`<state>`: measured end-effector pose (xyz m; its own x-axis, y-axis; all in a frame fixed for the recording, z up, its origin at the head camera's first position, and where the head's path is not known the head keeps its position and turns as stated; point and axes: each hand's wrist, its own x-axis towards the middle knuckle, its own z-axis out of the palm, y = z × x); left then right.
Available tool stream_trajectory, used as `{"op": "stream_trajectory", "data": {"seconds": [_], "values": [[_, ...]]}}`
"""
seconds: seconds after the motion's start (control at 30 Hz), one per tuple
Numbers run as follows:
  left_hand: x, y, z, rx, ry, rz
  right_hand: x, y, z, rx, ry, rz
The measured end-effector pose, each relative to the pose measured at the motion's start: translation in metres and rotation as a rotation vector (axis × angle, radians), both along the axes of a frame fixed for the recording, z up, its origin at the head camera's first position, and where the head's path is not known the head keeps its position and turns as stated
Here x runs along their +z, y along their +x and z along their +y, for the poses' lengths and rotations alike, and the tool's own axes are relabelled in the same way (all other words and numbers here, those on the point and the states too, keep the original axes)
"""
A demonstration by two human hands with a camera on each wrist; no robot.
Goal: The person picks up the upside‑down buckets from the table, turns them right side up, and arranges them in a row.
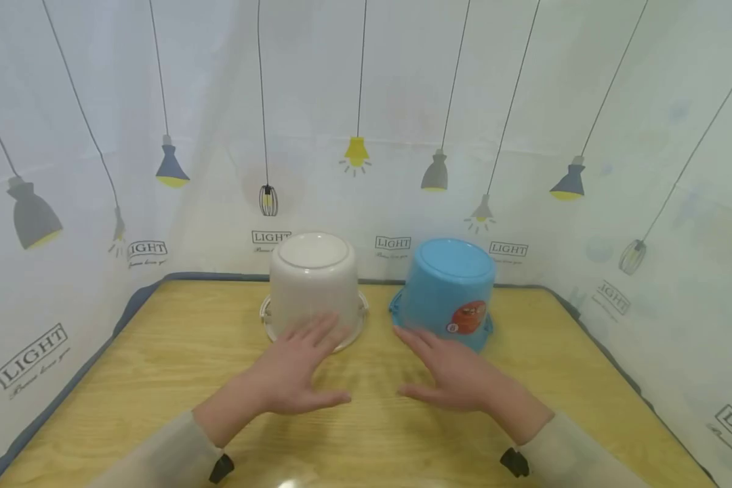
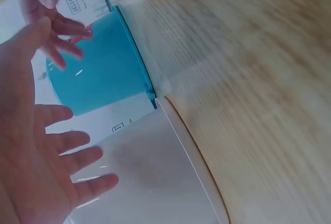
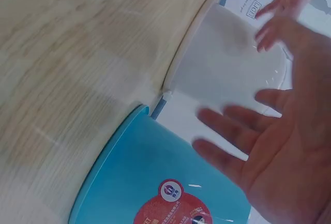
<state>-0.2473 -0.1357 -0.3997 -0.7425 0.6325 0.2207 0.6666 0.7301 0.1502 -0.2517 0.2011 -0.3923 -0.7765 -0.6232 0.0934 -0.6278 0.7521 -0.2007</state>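
Left hand (image 1: 289, 375): fingers straight and spread, gripping nothing, beside the near side of the white bucket (image 1: 314, 288); contact cannot be told.
Right hand (image 1: 455, 375): fingers likewise extended and empty, near the blue bucket (image 1: 436, 291).
White bucket: upside down on the table (image 1: 369, 440), left of the blue one.
Blue bucket: also inverted, a red sticker (image 1: 468, 317) on its side.
Table: light wood grain.
Backdrop (image 1: 317, 81): white, printed with hanging lamps.
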Motion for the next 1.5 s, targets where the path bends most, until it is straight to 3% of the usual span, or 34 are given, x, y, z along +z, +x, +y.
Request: {"op": "stream_trajectory", "data": {"seconds": [0.2, 0.53, 0.73, 0.9, 1.23, 1.5], "values": [[0.000, 0.000, -0.009, 0.000, 0.084, -0.007, 0.006, -0.003, -0.004, -0.013, -0.027, -0.089], [-0.002, 0.001, -0.037, 0.104, 0.116, -0.095, 0.002, -0.017, -0.006, -0.020, -0.068, -0.136], [-0.001, -0.002, -0.058, 0.161, 0.139, -0.105, 0.002, -0.030, -0.012, -0.054, -0.091, -0.168], [-0.003, -0.009, -0.077, 0.215, 0.164, -0.122, 0.003, -0.037, -0.022, -0.077, -0.105, -0.205], [-0.008, -0.028, -0.103, 0.329, 0.165, -0.243, -0.007, -0.062, -0.051, -0.127, -0.094, -0.260], [-0.016, -0.048, -0.114, 0.342, 0.121, -0.310, -0.016, -0.086, -0.074, -0.150, -0.083, -0.271]]}}
